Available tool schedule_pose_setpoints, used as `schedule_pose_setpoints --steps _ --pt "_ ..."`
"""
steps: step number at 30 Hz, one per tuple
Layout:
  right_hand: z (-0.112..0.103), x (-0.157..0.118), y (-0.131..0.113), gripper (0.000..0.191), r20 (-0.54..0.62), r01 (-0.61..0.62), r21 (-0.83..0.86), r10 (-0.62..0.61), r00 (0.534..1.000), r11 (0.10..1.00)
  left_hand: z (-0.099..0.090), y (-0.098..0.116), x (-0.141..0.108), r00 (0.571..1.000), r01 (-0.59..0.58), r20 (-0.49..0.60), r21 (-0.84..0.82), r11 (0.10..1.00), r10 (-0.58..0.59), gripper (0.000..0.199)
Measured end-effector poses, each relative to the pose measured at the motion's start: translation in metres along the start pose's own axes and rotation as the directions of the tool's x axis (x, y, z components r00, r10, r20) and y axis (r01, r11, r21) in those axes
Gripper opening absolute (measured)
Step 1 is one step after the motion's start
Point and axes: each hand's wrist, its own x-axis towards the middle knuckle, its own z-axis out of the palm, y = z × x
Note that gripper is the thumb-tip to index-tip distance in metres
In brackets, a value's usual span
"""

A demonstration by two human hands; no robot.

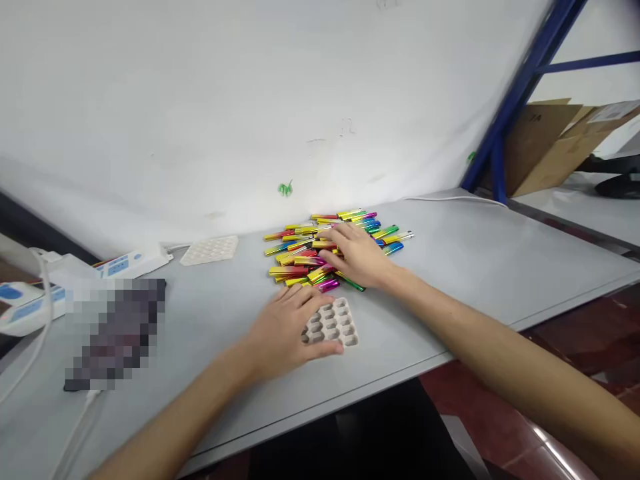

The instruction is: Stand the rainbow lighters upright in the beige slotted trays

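Observation:
Several shiny lighters (289, 271) in yellow, red, green, blue and purple lie in a loose pile on the grey table near the wall. My right hand (357, 253) rests over the right-centre of the pile, fingers apart and pointing left; whether anything is under its fingertips is hidden. In front of the pile is a pale tray (345, 323) with rows of oval hollows. My left hand (287, 330) lies over the tray's left part, with the thumb along its near side and the fingers towards the pile. The visible hollows hold nothing.
A second pale tray (210, 250) lies near the wall, left of the pile. Power strips (135, 261) and a blurred dark device (117, 333) with a white cable are at the left. A blue metal frame (525, 87) and cardboard boxes (543, 143) stand at the right.

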Motion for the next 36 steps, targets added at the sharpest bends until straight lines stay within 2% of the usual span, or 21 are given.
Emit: schedule_pose_setpoints --steps 4,8,11,14,17,19,26,30,32,34,36 --pt "-0.009 -0.001 0.015 0.027 -0.025 -0.061 0.040 0.062 0.998 0.997 -0.001 0.000 0.002 0.998 0.031 -0.061 0.032 0.999 -0.029 0.043" --pt "-0.012 -0.005 0.019 0.022 0.085 -0.011 0.068 0.006 0.996 0.998 -0.001 0.001 0.002 0.995 0.043 -0.096 0.066 0.997 -0.036 0.036" --pt "-0.011 -0.006 0.016 0.023 0.122 0.041 0.084 -0.051 0.991 0.996 0.001 0.001 0.002 0.992 0.034 -0.127 0.083 0.996 -0.023 0.030" --pt "-0.009 -0.007 0.013 0.022 0.113 0.059 0.093 -0.069 0.991 0.994 0.002 -0.002 0.003 0.974 0.040 -0.226 0.092 0.995 -0.018 0.023" --pt "-0.012 -0.006 0.009 0.009 0.087 0.065 0.131 -0.077 0.993 0.989 -0.001 -0.010 0.003 0.937 0.068 -0.348 0.115 0.991 -0.024 0.018" --pt "-0.017 -0.006 0.006 0.009 0.104 0.083 0.173 -0.102 0.989 0.981 -0.004 -0.017 0.003 0.926 0.084 -0.376 0.136 0.987 -0.027 0.015" --pt "-0.023 -0.008 0.000 0.013 0.321 0.118 0.219 -0.186 0.929 0.969 -0.008 -0.035 0.000 0.961 0.105 -0.272 0.180 0.978 -0.053 0.013" --pt "-0.022 -0.008 0.000 0.015 0.333 0.115 0.220 -0.185 0.924 0.969 -0.005 -0.033 0.001 0.971 0.081 -0.238 0.251 0.965 -0.019 0.016" --pt "-0.025 -0.007 0.000 0.014 0.319 0.062 0.257 -0.145 0.937 0.964 -0.005 -0.031 0.001 0.968 0.089 -0.250 0.283 0.955 -0.016 0.018" --pt "-0.028 -0.005 0.000 0.015 0.301 -0.037 0.376 -0.084 0.950 0.926 -0.005 -0.030 0.001 0.968 0.098 -0.252 0.304 0.948 -0.019 0.020" --pt "-0.031 -0.004 0.000 0.016 0.301 -0.165 0.596 -0.028 0.953 0.786 -0.005 -0.029 0.002 0.970 0.102 -0.242 0.314 0.944 -0.025 0.022"
